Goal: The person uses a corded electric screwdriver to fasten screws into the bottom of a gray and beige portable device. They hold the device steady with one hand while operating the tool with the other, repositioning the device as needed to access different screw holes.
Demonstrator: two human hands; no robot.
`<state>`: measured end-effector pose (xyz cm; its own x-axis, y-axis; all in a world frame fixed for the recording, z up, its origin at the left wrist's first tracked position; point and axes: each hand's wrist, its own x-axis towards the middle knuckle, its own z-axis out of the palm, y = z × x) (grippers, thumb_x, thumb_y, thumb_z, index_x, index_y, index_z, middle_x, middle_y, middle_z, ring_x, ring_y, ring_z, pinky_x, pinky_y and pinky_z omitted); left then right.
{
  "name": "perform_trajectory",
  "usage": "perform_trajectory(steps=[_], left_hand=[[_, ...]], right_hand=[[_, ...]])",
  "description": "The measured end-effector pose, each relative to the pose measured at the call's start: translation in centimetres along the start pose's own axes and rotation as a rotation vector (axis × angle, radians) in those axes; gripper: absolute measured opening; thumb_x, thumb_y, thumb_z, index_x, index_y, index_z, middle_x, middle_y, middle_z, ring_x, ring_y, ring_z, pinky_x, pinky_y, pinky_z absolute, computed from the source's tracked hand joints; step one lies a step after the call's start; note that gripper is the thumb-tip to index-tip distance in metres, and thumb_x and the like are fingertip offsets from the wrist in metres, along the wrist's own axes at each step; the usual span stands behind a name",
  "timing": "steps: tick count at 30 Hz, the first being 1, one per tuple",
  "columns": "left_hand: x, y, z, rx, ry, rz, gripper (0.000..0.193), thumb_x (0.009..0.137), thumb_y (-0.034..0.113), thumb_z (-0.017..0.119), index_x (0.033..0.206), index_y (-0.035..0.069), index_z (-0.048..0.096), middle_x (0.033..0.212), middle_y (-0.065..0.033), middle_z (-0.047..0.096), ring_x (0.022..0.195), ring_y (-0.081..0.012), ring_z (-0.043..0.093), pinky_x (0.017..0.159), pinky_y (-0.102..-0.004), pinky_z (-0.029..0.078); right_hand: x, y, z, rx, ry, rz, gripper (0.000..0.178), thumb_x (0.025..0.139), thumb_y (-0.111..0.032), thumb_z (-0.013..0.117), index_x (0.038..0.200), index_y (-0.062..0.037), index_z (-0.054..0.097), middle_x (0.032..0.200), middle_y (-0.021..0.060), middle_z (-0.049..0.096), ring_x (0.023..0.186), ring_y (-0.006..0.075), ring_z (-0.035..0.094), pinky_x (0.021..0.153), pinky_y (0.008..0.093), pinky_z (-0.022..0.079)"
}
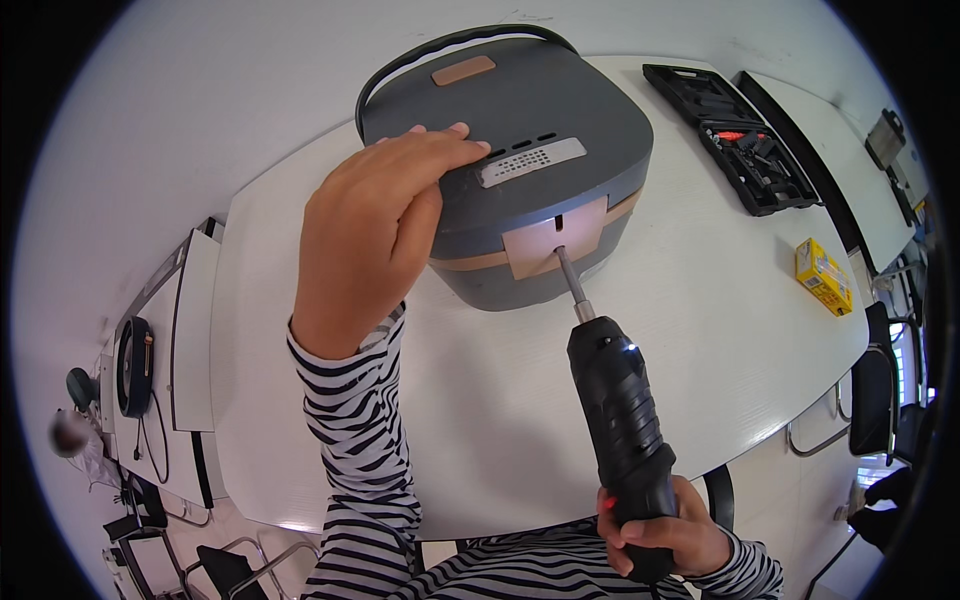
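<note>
Appliance [500, 205], left hand [368, 218] atop, palm down

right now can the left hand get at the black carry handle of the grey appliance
Probably yes: the left hand rests on the lid, holding nothing visible, and the carry handle arches just beyond the fingers, with nothing visible between.

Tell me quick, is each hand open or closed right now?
Left hand: open, resting on the gray lid.
Right hand: closed, holding the power screwdriver.
</note>
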<state>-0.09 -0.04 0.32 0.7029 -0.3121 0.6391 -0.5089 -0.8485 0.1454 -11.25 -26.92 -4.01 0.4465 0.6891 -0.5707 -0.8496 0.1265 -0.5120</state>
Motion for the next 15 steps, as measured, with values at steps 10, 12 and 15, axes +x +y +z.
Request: perform_trajectory(steps=[10,12,15], left_hand=[[-0.09,0.08,-0.11,0.0,-0.004,-0.008,0.03,0.076,-0.004,0.037,0.093,0.002,0.06,0.099,-0.0118,0.06,0.097,-0.027,0.055,0.087,-0.0321,0.039],[-0.15,0.02,-0.17,-0.003,-0.003,-0.009,0.03,0.076,-0.005,0.037,0.093,0.002,0.06,0.099,-0.0118,0.06,0.097,-0.0271,0.055,0.087,-0.032,0.039],[-0.32,-0.18,-0.27,-0.009,0.002,-0.013,0.031,0.075,-0.006,0.037,0.093,0.002,0.06,0.099,-0.0119,0.06,0.098,-0.027,0.054,0.087,-0.0319,0.039]], right_hand=[[0.04,0.33,-0.64,0.081,-0.067,-0.015,0.037,0.071,-0.005,0.059,0.102,0.0056,0.042,0.079,0.0126,0.053,0.057,0.0157,0.052,0.054,0.0252,0.045],[0.01,0.16,-0.58,0.058,-0.077,-0.032,0.037,0.071,-0.005,0.059,0.103,0.0055,0.042,0.082,0.0139,0.054,0.059,0.0155,0.052,0.055,0.0251,0.045],[0.0,-0.05,-0.64,-0.04,-0.079,-0.051,0.038,0.072,-0.004,0.058,0.105,0.0053,0.041,0.086,0.0151,0.055,0.064,0.0151,0.053,0.056,0.0253,0.046]])
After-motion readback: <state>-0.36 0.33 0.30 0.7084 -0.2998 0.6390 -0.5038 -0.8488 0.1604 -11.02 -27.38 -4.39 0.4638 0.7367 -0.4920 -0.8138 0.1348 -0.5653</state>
